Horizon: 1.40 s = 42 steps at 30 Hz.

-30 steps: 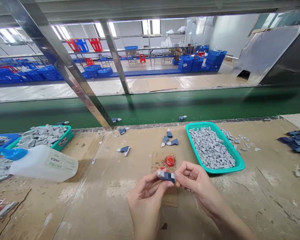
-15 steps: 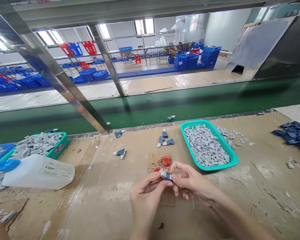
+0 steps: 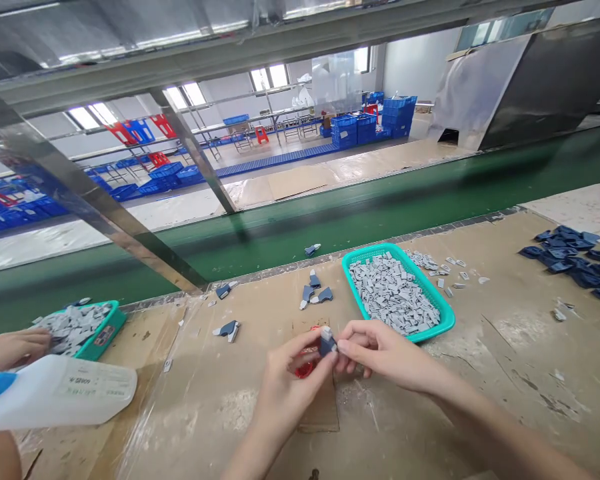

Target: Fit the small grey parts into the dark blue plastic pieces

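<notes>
Between both hands, low in the middle of the view, is a small dark-blue plastic part [image 3: 327, 344] with a light-grey piece at its upper end. My left hand [image 3: 286, 381] pinches it between thumb and fingers. The fingertips of my right hand [image 3: 377, 348] are closed on its right side. Just behind my left fingers sits a red round cap [image 3: 304, 369], partly hidden, on a cardboard piece [image 3: 320, 415]. Three blue-and-grey parts [image 3: 323, 295] lie close together beyond the hands. A teal basket [image 3: 446, 320] full of small grey pieces [image 3: 395, 292] stands past my right hand.
A co-worker's hand [image 3: 17, 348] reaches into another teal basket [image 3: 103, 339] at left. A white bottle [image 3: 75, 390] with a blue top lies before it. Dark-blue parts [image 3: 573, 260] are heaped at right. A green belt [image 3: 280, 233] crosses behind the table [image 3: 190, 413].
The view has tilted and shifted. The part between my hands has turned, its grey end now pointing up. At left, a co-worker's hand has come into the basket.
</notes>
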Available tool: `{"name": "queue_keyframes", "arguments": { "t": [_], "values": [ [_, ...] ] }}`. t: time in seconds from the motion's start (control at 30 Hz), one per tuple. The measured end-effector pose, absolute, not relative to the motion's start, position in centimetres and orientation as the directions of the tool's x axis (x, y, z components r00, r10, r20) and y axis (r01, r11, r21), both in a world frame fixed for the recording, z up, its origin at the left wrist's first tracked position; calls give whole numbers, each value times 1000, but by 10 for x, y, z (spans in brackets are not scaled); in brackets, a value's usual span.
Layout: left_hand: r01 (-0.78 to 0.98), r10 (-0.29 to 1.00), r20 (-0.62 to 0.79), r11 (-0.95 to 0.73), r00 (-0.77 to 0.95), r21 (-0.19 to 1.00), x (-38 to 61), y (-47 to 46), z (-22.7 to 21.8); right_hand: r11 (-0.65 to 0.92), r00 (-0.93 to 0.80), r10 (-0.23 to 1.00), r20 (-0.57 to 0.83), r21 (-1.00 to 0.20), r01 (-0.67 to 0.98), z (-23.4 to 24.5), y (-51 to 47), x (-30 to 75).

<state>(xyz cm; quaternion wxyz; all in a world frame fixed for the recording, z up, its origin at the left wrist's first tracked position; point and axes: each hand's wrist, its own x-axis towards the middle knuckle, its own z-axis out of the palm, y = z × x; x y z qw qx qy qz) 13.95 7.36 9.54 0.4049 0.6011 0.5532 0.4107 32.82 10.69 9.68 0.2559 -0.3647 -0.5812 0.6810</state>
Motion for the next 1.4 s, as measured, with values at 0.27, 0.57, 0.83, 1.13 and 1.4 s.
{"name": "queue_keyframes", "arguments": {
  "t": [0.27, 0.57, 0.83, 1.13, 1.4],
  "values": [
    [823, 973, 229, -110, -25, 557, 75, 217, 87, 232, -229, 971, 75, -547, 804, 94, 218, 401],
    [952, 983, 183, -45, -12, 304, 60, 324, 61, 222, -270, 962, -26, -496, 839, 76, 261, 360],
    [951, 978, 200, -118, 61, 286, 72, 322, 49, 257, -244, 965, 94, -509, 821, 97, 233, 363],
    [823, 960, 277, -131, -33, 553, 56, 265, 79, 120, -366, 930, 30, -967, 225, 105, 143, 332],
    [447, 878, 322, -144, -353, 883, 49, 90, 101, -89, -229, 968, -100, -994, 57, 64, 111, 286]
  ]
}}
